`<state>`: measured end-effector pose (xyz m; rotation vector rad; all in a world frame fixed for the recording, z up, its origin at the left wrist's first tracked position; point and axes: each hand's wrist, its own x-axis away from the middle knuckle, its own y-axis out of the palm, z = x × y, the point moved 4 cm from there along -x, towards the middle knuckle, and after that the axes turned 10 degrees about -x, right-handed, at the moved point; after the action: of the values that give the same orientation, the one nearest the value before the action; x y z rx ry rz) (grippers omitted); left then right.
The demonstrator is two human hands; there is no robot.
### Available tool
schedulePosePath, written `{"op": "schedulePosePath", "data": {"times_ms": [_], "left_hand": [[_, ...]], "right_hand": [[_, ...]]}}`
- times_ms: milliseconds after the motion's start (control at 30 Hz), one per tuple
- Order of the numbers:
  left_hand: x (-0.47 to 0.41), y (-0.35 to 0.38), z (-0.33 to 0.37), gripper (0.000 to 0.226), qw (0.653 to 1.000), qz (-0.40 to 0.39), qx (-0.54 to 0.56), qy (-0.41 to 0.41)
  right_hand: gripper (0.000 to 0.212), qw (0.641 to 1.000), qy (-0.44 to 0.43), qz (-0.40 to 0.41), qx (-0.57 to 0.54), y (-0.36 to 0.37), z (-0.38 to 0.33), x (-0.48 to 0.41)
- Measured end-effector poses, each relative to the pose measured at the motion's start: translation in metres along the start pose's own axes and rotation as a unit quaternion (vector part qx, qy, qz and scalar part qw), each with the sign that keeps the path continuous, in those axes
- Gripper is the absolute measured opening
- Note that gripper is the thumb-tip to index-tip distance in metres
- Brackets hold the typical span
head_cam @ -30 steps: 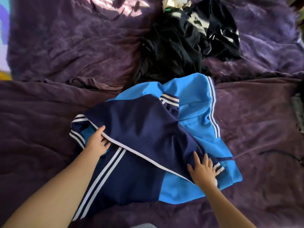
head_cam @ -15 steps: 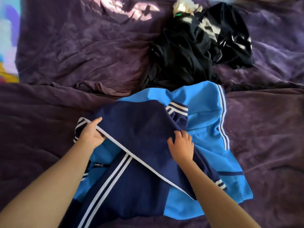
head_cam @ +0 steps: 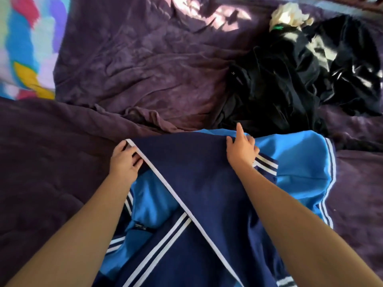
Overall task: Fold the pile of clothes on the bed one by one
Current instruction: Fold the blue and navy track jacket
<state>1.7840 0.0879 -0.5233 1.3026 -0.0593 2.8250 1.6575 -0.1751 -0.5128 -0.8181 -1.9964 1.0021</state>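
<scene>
The left hand (head_cam: 124, 160) is curled round a corner of a sports jacket (head_cam: 196, 183), with the fingers wrapped over its white-trimmed edge. The right hand (head_cam: 241, 150) pinches the same top edge further along between thumb and fingers, while the forefinger points out straight. Between the two hands a navy panel is held taut and slightly raised.

The jacket is navy and bright blue with white stripes. It lies spread on a purple blanket (head_cam: 51, 162) directly in front of the person, with the bright blue part fanning out to the right under the navy panel.

The fabric looks thin, light and smooth, probably a slippery synthetic. It sags and creases wherever it is not held, so it will likely slide out of shape unless it is pressed flat after each fold. The trimmed edges and corners look like the firmest places to hold, with the hands kept apart to keep the edge straight.

Beyond the jacket, to the right, a pile of dark clothes (head_cam: 279, 90) waits, crumpled and glossy. A white cloth (head_cam: 288, 15) sits at its far end. A brightly patterned cloth (head_cam: 20, 48) shows at the far left.
</scene>
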Motion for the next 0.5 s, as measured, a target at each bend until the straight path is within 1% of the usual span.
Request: {"op": "schedulePosePath", "data": {"times_ms": [33,67,100,133,167,200,233,267,300,333,367,400,433,467,500], "left_hand": [[0.001,-0.002,-0.001,0.048,1.0,0.004,-0.023,0.008],[0.004,-0.006,-0.006,0.055,0.997,0.011,-0.067,0.024],[0.008,-0.011,-0.011,0.06,0.989,0.021,-0.137,0.057],[0.013,-0.016,-0.018,0.064,0.965,0.034,-0.236,0.109],[0.02,-0.02,-0.025,0.066,0.923,0.048,-0.344,0.164],[0.031,-0.022,-0.036,0.069,0.871,0.06,-0.442,0.207],[0.043,-0.025,-0.049,0.071,0.817,0.07,-0.523,0.231],[0.053,-0.029,-0.067,0.072,0.769,0.071,-0.591,0.233],[0.064,-0.036,-0.085,0.073,0.727,0.068,-0.645,0.225],[0.074,-0.043,-0.102,0.073,0.689,0.059,-0.692,0.209],[0.085,-0.051,-0.117,0.073,0.653,0.053,-0.731,0.192],[0.097,-0.06,-0.128,0.073,0.619,0.047,-0.763,0.181],[0.108,-0.068,-0.134,0.073,0.596,0.037,-0.782,0.176],[0.12,-0.075,-0.139,0.069,0.588,0.029,-0.784,0.195],[0.131,-0.082,-0.144,0.061,0.585,0.017,-0.778,0.227]], "right_hand": [[0.055,0.999,-0.013,0.005,0.036,0.004,-0.004,0.01],[0.055,0.994,-0.061,0.028,0.084,0.006,-0.009,0.025],[0.054,0.981,-0.14,0.066,0.118,0.008,-0.016,0.043],[0.052,0.96,-0.223,0.092,0.141,0.012,-0.021,0.064],[0.05,0.937,-0.298,0.092,0.157,0.019,-0.023,0.086],[0.048,0.916,-0.354,0.074,0.174,0.029,-0.02,0.108],[0.046,0.9,-0.385,0.04,0.201,0.041,-0.011,0.127],[0.047,0.888,-0.395,0.001,0.235,0.051,0.002,0.143],[0.051,0.886,-0.375,-0.045,0.27,0.059,0.015,0.156],[0.056,0.892,-0.334,-0.089,0.291,0.063,0.029,0.165],[0.056,0.903,-0.29,-0.108,0.298,0.062,0.041,0.174],[0.05,0.915,-0.252,-0.113,0.293,0.059,0.05,0.181],[0.046,0.926,-0.217,-0.124,0.283,0.056,0.058,0.19],[0.048,0.933,-0.189,-0.143,0.271,0.054,0.065,0.201],[0.052,0.936,-0.169,-0.162,0.263,0.053,0.074,0.214]]}}
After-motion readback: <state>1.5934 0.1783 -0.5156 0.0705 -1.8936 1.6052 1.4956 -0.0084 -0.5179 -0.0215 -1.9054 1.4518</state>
